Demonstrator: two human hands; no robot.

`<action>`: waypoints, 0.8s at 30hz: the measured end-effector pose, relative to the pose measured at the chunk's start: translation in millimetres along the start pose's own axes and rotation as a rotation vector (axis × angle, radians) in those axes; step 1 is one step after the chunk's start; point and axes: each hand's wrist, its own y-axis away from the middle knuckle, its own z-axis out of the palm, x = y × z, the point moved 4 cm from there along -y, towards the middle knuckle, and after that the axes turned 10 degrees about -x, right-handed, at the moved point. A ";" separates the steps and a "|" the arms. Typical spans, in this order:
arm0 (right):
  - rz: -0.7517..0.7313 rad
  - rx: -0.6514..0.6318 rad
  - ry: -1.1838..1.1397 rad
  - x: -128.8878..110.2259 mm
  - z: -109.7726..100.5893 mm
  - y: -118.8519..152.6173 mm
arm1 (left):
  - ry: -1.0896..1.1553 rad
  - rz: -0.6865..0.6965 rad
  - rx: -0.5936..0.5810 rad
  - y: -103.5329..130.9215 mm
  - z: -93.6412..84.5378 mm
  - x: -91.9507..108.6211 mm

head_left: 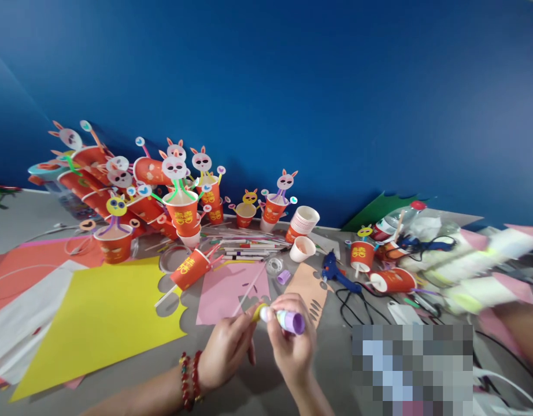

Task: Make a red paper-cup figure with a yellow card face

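My right hand (292,341) is closed around a glue stick (288,320) with a purple base, its white tip pointing left. That tip meets a small yellow paper piece (259,312), which my left hand (227,346) pinches between its fingers. Red bead bracelets (191,378) circle my left wrist. Just beyond the hands lie a purple cap (284,277) and a roll of clear tape (274,266). Pink paper (218,289) with cut-outs is behind my left hand, and peach paper (302,284) with cut-outs is behind my right.
Red paper cups with rabbit faces (180,211) crowd the back left. Yellow paper (102,323) covers the left side. A stack of cups (305,219), a blue glue gun (336,271) and its cable stand right of centre. At far right shows another person's arm (520,329).
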 end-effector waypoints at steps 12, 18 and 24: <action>-0.018 -0.020 -0.012 3.1 -1.3 -1.6 | -0.024 0.013 0.005 0.6 -1.0 0.1; -0.003 -0.046 0.002 -1.8 0.3 -0.7 | -0.040 0.028 0.024 0.6 -1.8 0.8; 0.005 -0.015 0.116 8.2 -8.3 -3.2 | -0.017 0.015 0.034 0.4 -4.7 0.0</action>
